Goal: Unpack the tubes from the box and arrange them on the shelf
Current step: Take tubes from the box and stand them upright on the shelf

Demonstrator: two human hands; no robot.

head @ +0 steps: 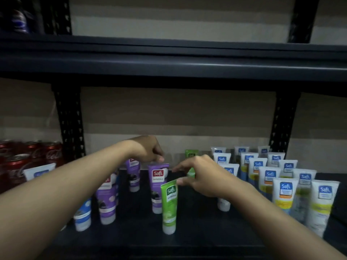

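Several Safi tubes stand cap-down on the dark shelf [197, 239]. My left hand [148, 149] pinches the top edge of a purple tube [157, 186] at the shelf's middle. My right hand [202, 175] pinches the top corner of a green tube [170, 205] just in front of it, upright. Two more purple tubes [107, 199] stand to the left, and another green tube [191, 154] stands behind my right hand. The box is not in view.
Rows of several white Safi tubes [285, 196] fill the right side of the shelf. White-and-blue tubes [82, 216] stand at the left. Red cola cans [28, 156] sit at far left. An upper shelf [169, 61] hangs overhead; black uprights [69, 124] flank the back.
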